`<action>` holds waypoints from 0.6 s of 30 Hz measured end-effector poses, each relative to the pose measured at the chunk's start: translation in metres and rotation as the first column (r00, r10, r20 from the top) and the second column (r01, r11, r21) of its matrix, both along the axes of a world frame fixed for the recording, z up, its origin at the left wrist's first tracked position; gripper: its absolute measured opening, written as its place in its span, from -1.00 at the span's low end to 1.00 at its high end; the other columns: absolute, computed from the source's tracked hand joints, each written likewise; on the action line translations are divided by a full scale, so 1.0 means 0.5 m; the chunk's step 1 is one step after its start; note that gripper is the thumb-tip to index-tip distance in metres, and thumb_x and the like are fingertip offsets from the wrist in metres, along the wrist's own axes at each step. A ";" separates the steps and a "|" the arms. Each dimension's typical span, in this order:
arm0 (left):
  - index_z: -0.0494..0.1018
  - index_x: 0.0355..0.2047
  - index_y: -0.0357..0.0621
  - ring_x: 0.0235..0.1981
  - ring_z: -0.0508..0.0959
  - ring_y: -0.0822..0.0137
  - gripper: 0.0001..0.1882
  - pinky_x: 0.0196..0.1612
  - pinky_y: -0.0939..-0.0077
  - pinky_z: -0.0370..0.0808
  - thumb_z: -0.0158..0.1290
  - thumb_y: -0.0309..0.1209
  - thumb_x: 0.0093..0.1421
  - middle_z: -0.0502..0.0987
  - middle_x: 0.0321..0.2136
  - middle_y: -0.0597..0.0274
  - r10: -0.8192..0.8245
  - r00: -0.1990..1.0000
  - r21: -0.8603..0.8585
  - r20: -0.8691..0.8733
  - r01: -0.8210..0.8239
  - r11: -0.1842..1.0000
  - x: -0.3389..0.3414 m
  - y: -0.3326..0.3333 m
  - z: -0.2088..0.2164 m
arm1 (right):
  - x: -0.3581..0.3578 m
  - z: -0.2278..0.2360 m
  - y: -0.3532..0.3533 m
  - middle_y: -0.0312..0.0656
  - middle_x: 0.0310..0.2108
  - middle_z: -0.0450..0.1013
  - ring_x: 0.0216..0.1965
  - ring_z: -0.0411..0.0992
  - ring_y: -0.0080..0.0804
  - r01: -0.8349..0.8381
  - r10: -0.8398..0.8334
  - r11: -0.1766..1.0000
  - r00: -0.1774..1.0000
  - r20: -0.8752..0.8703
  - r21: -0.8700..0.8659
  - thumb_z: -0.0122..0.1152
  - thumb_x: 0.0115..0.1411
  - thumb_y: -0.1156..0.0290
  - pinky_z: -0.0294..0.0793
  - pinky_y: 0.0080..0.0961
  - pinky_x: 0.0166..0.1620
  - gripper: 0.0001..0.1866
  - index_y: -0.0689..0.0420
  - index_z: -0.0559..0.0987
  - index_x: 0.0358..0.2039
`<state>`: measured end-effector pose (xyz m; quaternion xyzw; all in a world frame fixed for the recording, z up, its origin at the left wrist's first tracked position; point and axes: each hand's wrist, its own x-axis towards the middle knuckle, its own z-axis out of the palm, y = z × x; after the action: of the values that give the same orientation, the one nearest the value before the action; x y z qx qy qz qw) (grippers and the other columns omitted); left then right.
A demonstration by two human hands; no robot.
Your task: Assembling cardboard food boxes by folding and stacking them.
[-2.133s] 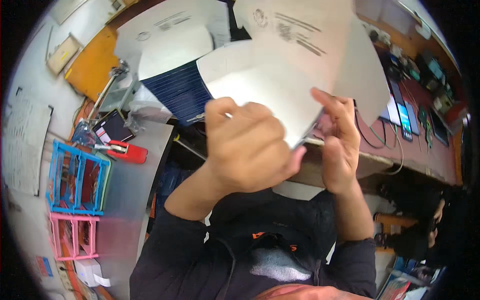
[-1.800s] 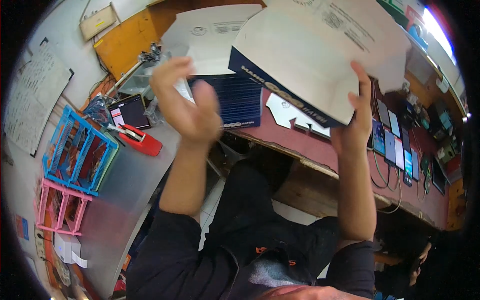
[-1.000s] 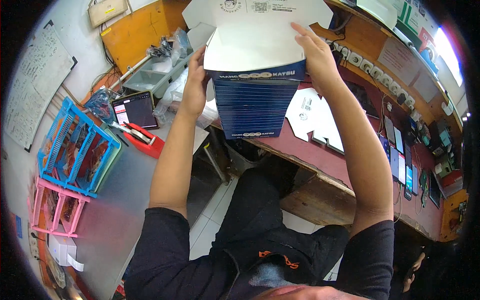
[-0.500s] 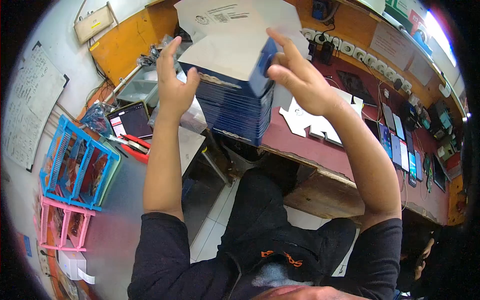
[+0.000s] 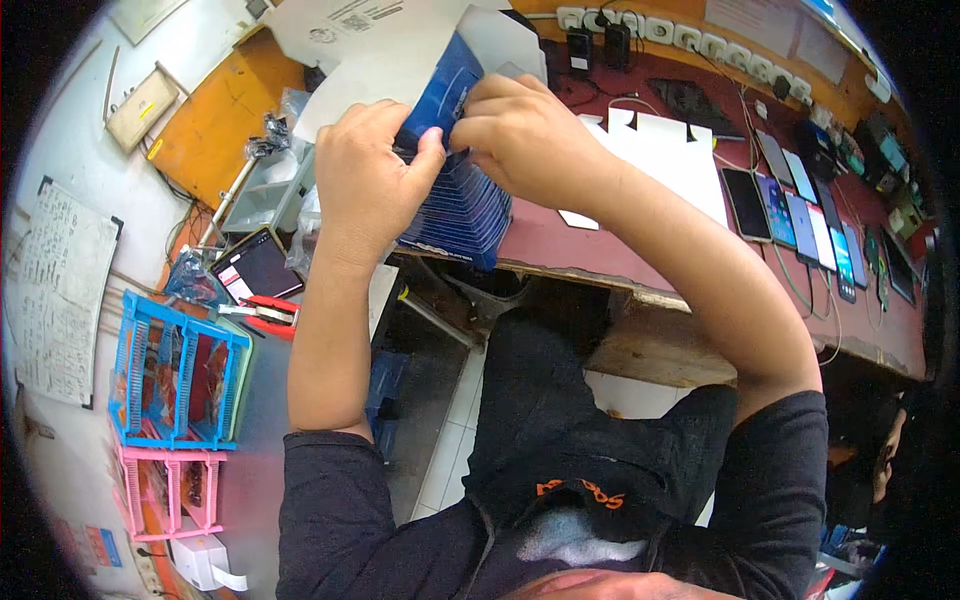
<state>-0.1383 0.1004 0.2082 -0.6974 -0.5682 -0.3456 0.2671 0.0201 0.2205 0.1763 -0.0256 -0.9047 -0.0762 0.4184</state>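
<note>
A large cardboard box blank (image 5: 345, 75), white inside and dark blue outside, lies at the top of a tall stack of blue folded cardboard (image 5: 465, 222). My left hand (image 5: 370, 180) is closed on its near edge, thumb pressed toward a raised blue flap (image 5: 447, 82). My right hand (image 5: 530, 135) has its fingers curled and pinched at the right side of that same flap. The fingertips of both hands are close together, partly hiding the fold. White notched cardboard pieces (image 5: 670, 170) lie on the dark red table right of the stack.
Several phones (image 5: 800, 220) with cables lie on the right of the table (image 5: 560, 240). A row of sockets (image 5: 690, 38) runs along the back. At left are a tablet (image 5: 258, 265), a red tape dispenser (image 5: 270, 315), a blue rack (image 5: 180, 370) and a pink rack (image 5: 172, 490).
My hands have come together from being apart and spread, closing on the blank's blue flap. The view has shifted, so the stack sits higher and further left.
</note>
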 end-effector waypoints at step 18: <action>0.57 -0.44 -0.34 -0.34 0.60 -0.13 -0.58 -0.18 0.11 0.50 -0.08 -0.17 0.14 0.57 -0.46 -0.24 0.044 0.996 -0.645 -0.071 -0.080 0.760 -0.001 0.128 0.102 | 0.011 -0.035 0.016 -0.06 -0.10 0.37 0.00 0.33 -0.03 0.117 -0.142 0.982 0.975 -0.171 -0.148 0.32 -0.14 0.48 0.41 -0.22 0.05 -0.67 0.04 0.63 -0.26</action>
<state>-0.1387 0.1644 0.2590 -0.7362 -0.6681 -0.1015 0.0361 0.0256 0.2283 0.1590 -0.1203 -0.8623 -0.0386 0.4903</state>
